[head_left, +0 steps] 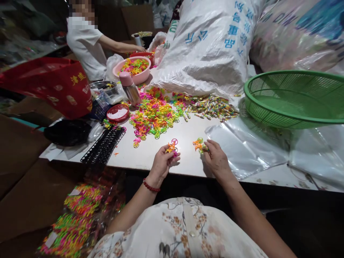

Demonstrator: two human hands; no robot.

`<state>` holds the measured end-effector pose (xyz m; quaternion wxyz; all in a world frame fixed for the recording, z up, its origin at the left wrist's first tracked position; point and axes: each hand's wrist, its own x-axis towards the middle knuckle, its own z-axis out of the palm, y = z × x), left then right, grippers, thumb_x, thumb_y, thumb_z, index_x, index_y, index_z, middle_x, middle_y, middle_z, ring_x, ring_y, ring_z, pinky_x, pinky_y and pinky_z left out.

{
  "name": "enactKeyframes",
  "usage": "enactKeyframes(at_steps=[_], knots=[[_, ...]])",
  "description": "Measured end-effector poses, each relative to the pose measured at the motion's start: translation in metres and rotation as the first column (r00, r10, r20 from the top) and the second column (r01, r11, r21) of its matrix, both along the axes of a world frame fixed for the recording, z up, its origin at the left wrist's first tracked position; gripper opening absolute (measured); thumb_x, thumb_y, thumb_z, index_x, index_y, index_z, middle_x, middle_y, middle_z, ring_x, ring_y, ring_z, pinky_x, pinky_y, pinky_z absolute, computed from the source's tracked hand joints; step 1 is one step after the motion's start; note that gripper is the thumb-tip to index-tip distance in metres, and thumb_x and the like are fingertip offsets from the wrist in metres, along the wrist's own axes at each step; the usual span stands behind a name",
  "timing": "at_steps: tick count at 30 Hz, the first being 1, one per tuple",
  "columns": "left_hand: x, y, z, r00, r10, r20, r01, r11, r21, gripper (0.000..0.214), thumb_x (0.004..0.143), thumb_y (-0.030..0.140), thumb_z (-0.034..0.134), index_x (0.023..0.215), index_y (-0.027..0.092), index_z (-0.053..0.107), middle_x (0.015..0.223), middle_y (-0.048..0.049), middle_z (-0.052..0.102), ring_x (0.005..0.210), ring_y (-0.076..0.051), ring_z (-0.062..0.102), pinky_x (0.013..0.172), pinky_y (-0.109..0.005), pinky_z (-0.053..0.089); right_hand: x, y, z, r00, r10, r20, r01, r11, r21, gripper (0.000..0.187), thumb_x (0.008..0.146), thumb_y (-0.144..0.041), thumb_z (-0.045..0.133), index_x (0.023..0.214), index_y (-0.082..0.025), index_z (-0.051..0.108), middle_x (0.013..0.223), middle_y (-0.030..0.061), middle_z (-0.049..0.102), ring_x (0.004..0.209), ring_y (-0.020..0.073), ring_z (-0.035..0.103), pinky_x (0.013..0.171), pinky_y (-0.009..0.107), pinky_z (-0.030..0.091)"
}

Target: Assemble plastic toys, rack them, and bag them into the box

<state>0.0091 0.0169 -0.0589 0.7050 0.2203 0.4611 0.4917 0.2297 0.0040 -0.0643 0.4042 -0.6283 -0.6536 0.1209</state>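
My left hand (162, 163) is closed around a few small plastic toy pieces (172, 147), orange and pink, just above the near edge of the white table (150, 150). My right hand (216, 159) pinches another small bunch of orange and green plastic pieces (199, 144) about a hand's width to the right. A big loose pile of neon plastic pieces (154, 114) lies farther back on the table. Beside that pile lies a scatter of small candy-filled tubes (212, 106).
A green mesh basket (292, 96) sits at right over clear plastic sheets (249, 147). Large white sacks (209, 46) stand behind. At left lie a black slotted tray (103, 145), a red lid (118, 113), a pink bottle (130, 87) and a pink basin (134, 68). Another person (88, 43) works at the far end.
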Motion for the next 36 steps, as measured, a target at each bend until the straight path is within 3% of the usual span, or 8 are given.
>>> enactKeyframes(at_steps=[6, 9, 11, 14, 19, 25, 28, 36], knots=[[-0.001, -0.009, 0.003, 0.983, -0.159, -0.091, 0.172, 0.973, 0.155, 0.042, 0.072, 0.022, 0.074, 0.110, 0.018, 0.058, 0.088, -0.0045, 0.070, 0.073, -0.015, 0.069, 0.069, -0.029, 0.058, -0.029, -0.006, 0.021, 0.875, -0.041, -0.482, -0.118, 0.949, -0.294, 0.041, 0.083, -0.048, 0.062, 0.110, -0.016, 0.065, 0.076, 0.0016, 0.063, 0.065, 0.0161, 0.059, 0.063, 0.029, 0.051], [0.001, -0.013, 0.006, 0.936, -0.192, -0.296, 0.289, 0.897, 0.334, 0.040, 0.074, 0.024, 0.074, 0.113, 0.019, 0.065, 0.110, -0.0069, 0.067, 0.091, -0.016, 0.067, 0.083, -0.029, 0.055, -0.048, -0.008, 0.022, 0.808, 0.071, -0.585, -0.267, 0.929, -0.256, 0.043, 0.077, -0.045, 0.072, 0.109, -0.017, 0.066, 0.078, 0.0008, 0.066, 0.069, 0.0156, 0.061, 0.065, 0.027, 0.051], [0.002, -0.014, 0.008, 0.931, -0.106, -0.350, 0.241, 0.897, 0.369, 0.039, 0.074, 0.026, 0.074, 0.113, 0.021, 0.067, 0.124, -0.0069, 0.061, 0.107, -0.018, 0.061, 0.091, -0.028, 0.051, -0.055, -0.009, 0.018, 0.831, 0.221, -0.510, -0.337, 0.930, -0.145, 0.027, 0.081, -0.034, 0.068, 0.103, -0.018, 0.068, 0.090, 0.0038, 0.070, 0.081, 0.0177, 0.064, 0.074, 0.028, 0.052], [0.003, -0.016, 0.015, 0.959, -0.009, -0.282, 0.068, 0.977, 0.200, 0.036, 0.079, 0.040, 0.070, 0.109, 0.019, 0.065, 0.117, -0.0081, 0.062, 0.099, -0.017, 0.062, 0.081, -0.027, 0.053, -0.059, -0.010, 0.013, 0.931, 0.305, -0.200, -0.316, 0.949, -0.023, 0.028, 0.084, -0.018, 0.056, 0.110, -0.020, 0.068, 0.100, 0.0074, 0.070, 0.090, 0.0198, 0.065, 0.081, 0.030, 0.051], [0.007, -0.020, 0.024, 0.986, -0.165, -0.018, 0.166, 0.983, 0.074, 0.040, 0.076, 0.050, 0.071, 0.087, 0.013, 0.064, 0.083, -0.0047, 0.064, 0.073, -0.012, 0.059, 0.063, -0.023, 0.049, -0.068, -0.019, 0.010, 0.908, 0.396, 0.135, -0.391, 0.918, -0.066, 0.052, 0.079, -0.007, 0.048, 0.128, -0.019, 0.060, 0.099, 0.0102, 0.068, 0.088, 0.0215, 0.064, 0.074, 0.030, 0.052], [0.009, -0.015, 0.013, 1.000, 0.022, -0.006, -0.021, 0.997, 0.071, 0.039, 0.068, 0.046, 0.079, 0.076, 0.014, 0.056, 0.067, 0.0014, 0.059, 0.057, -0.007, 0.051, 0.056, -0.019, 0.039, -0.072, -0.025, 0.015, 0.899, 0.329, -0.288, -0.386, 0.907, -0.171, 0.040, 0.086, -0.019, 0.050, 0.126, -0.019, 0.054, 0.101, 0.0063, 0.067, 0.082, 0.0174, 0.061, 0.076, 0.030, 0.051], [0.008, -0.016, 0.012, 0.994, 0.052, -0.101, -0.034, 0.985, 0.168, 0.036, 0.078, 0.049, 0.069, 0.077, 0.016, 0.053, 0.067, 0.0012, 0.058, 0.056, -0.007, 0.049, 0.055, -0.019, 0.037, -0.068, -0.025, 0.022, 0.850, 0.218, -0.480, -0.391, 0.871, -0.296, 0.028, 0.091, -0.037, 0.052, 0.109, -0.018, 0.061, 0.077, -0.0002, 0.060, 0.063, 0.0127, 0.051, 0.059, 0.025, 0.043], [0.016, -0.024, 0.022, 0.958, 0.038, -0.283, 0.044, 0.959, 0.278, 0.033, 0.088, 0.051, 0.057, 0.084, 0.019, 0.049, 0.063, 0.0052, 0.053, 0.054, -0.009, 0.048, 0.054, -0.022, 0.039, -0.069, -0.024, 0.025, 0.651, 0.072, -0.756, -0.520, 0.767, -0.375, 0.043, 0.086, -0.060, 0.054, 0.094, -0.019, 0.058, 0.068, -0.0047, 0.051, 0.050, 0.0069, 0.034, 0.045, 0.021, 0.028]])
